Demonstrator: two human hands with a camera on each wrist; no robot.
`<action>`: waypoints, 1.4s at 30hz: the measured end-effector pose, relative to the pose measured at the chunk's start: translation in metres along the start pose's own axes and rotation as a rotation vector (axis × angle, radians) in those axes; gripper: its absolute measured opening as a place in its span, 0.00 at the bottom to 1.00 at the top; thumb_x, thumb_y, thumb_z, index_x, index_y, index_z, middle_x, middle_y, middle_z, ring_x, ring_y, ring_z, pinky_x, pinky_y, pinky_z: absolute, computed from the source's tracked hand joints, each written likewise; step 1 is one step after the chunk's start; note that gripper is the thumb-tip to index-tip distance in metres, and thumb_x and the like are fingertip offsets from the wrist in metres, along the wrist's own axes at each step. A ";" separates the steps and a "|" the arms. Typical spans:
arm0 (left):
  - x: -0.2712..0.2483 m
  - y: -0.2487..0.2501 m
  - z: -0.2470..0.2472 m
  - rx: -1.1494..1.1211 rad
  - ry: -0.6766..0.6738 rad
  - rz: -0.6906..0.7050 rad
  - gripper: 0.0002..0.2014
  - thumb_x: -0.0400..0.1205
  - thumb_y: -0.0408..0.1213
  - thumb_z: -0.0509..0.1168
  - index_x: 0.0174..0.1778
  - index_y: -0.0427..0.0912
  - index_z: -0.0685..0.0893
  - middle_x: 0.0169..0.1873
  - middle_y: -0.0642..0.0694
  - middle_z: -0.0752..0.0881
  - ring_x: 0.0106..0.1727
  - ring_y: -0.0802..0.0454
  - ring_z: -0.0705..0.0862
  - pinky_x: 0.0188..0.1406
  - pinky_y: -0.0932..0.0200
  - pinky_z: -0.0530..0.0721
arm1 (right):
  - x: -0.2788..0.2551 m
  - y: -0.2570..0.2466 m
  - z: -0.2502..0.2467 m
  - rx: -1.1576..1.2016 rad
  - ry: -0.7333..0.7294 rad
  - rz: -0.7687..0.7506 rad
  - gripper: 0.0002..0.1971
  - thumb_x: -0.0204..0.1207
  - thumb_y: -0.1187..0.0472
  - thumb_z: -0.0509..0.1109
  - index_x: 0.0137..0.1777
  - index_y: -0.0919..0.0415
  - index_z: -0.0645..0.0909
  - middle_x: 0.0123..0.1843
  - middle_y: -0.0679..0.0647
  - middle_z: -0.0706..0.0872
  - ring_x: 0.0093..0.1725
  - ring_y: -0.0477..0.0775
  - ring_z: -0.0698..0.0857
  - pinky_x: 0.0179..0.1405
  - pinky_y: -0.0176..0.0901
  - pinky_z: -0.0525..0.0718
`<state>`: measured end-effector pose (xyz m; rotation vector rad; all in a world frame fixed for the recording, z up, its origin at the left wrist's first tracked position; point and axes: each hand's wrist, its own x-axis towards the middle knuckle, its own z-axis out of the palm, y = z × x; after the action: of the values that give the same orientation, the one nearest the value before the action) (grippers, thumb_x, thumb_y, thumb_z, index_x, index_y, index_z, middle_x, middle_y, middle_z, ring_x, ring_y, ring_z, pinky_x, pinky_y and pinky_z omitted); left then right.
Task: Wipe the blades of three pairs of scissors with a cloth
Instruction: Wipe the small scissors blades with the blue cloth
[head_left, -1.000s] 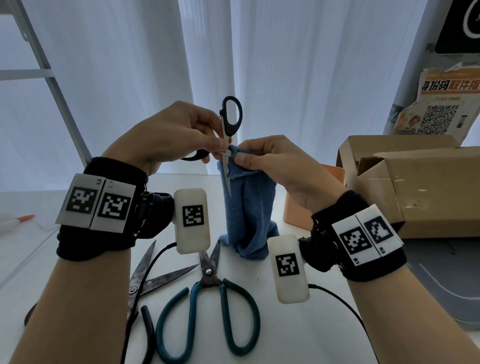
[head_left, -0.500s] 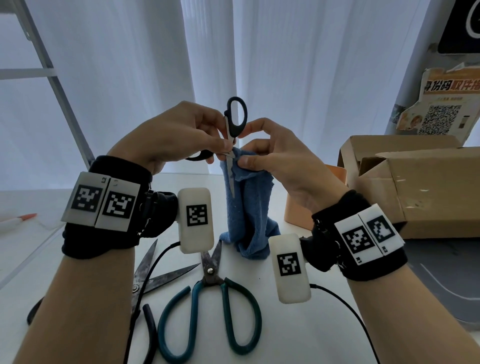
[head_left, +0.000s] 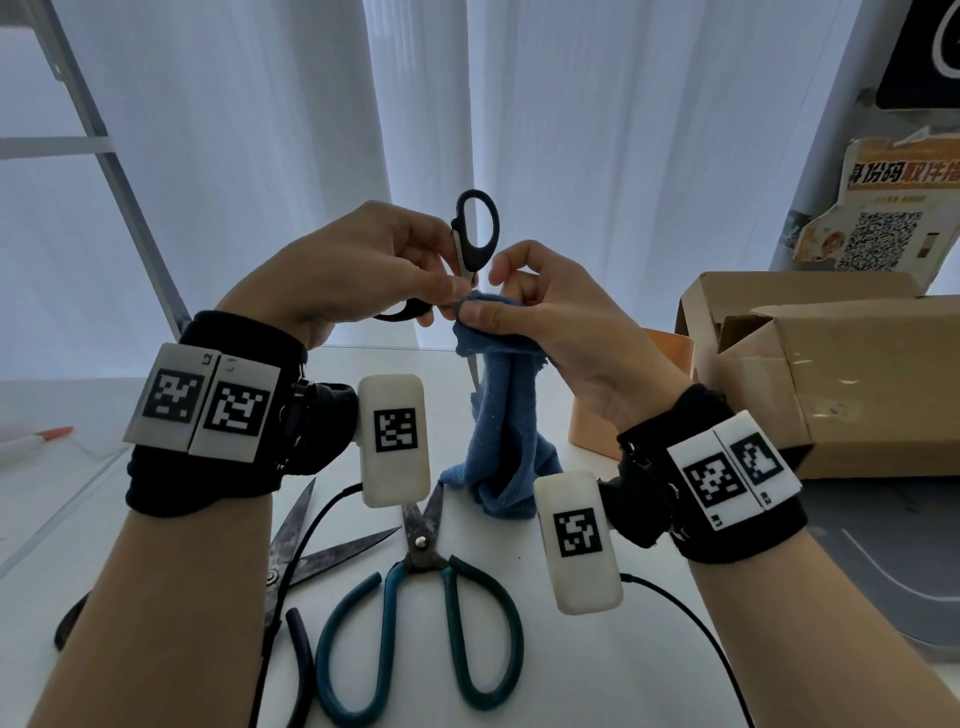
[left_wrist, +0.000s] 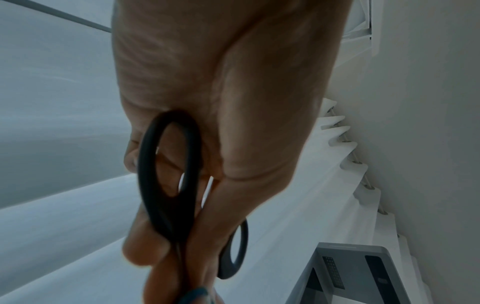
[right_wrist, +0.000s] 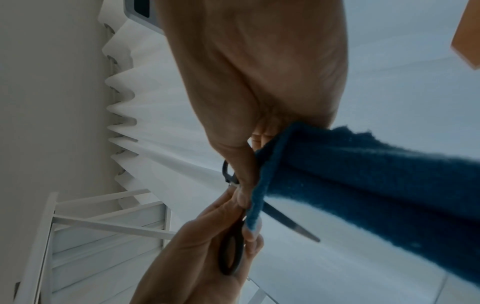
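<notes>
Two hands work: our left hand (head_left: 363, 270) grips the black scissors (head_left: 475, 234) while our right hand (head_left: 550, 317) pinches the blue cloth (head_left: 504, 415), so we should slide down slowly.

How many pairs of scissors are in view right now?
3. The black-handled scissors are held by the left hand; the teal-handled scissors lie on the table; the dark open scissors lie left of them, partly hidden.

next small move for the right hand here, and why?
Probably slide the right hand down, drawing the pinched blue cloth along the blade toward the tip. The left hand holds the black-handled scissors handles-up, the cloth is pinched near the pivot, and bare blade shows below it in the right wrist view.
</notes>
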<state>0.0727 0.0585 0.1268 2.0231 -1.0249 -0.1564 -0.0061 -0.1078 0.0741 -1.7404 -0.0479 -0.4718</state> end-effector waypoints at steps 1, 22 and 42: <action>0.000 0.000 0.000 0.001 0.000 0.002 0.05 0.81 0.34 0.73 0.51 0.41 0.90 0.36 0.43 0.92 0.32 0.57 0.85 0.44 0.65 0.81 | 0.000 0.000 0.000 0.017 -0.003 0.001 0.13 0.73 0.67 0.79 0.51 0.58 0.78 0.27 0.47 0.76 0.33 0.51 0.78 0.46 0.50 0.78; -0.005 0.001 -0.007 -0.039 0.058 -0.005 0.04 0.80 0.34 0.74 0.49 0.38 0.90 0.35 0.46 0.92 0.33 0.56 0.85 0.46 0.65 0.80 | -0.002 -0.011 -0.007 0.026 -0.052 0.032 0.13 0.76 0.69 0.76 0.54 0.57 0.77 0.34 0.51 0.84 0.37 0.52 0.85 0.42 0.43 0.81; -0.005 -0.002 -0.009 -0.077 0.129 -0.039 0.07 0.80 0.36 0.75 0.52 0.38 0.90 0.39 0.44 0.94 0.35 0.54 0.86 0.53 0.59 0.79 | -0.001 -0.010 -0.017 0.031 0.038 0.068 0.10 0.78 0.69 0.74 0.51 0.54 0.78 0.40 0.56 0.82 0.45 0.58 0.85 0.50 0.50 0.79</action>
<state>0.0745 0.0684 0.1304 1.9575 -0.8863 -0.0835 -0.0144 -0.1217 0.0856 -1.6969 0.0315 -0.4518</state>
